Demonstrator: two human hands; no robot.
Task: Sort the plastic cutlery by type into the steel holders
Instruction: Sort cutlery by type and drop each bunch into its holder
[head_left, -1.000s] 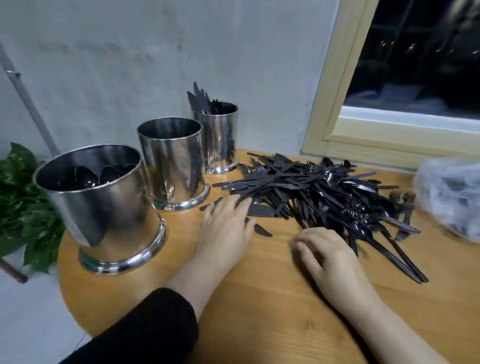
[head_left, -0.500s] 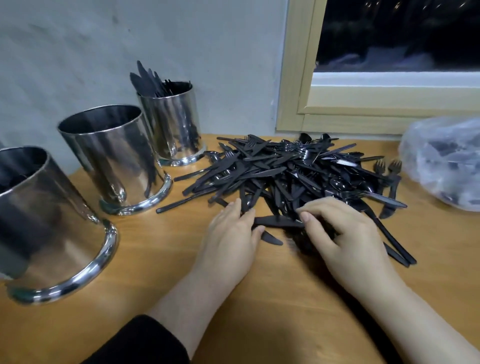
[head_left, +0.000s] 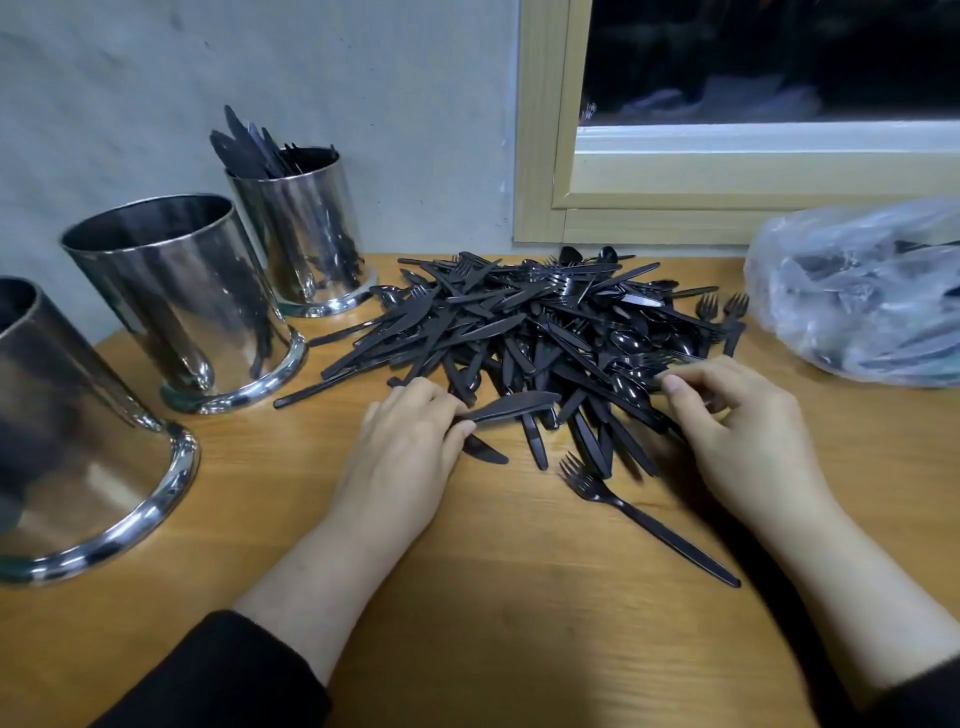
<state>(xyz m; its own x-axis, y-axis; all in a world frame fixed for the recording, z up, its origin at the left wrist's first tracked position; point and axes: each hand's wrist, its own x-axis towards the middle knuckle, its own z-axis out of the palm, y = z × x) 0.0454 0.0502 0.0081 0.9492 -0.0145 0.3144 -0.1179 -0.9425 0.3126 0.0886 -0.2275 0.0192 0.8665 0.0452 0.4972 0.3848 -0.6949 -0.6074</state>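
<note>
Knife (head_left: 511, 406) pinched by left hand (head_left: 410, 447) at cutlery pile (head_left: 545, 322) edge; right hand (head_left: 737, 436) curled, fingertips in pile, grasp unclear.

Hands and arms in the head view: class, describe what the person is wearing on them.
Both hands, the left hand and the right hand, are bare, with no gloves, rings or watch visible. Each forearm is bare down to a black sleeve pushed back near the frame's bottom edge.
</note>
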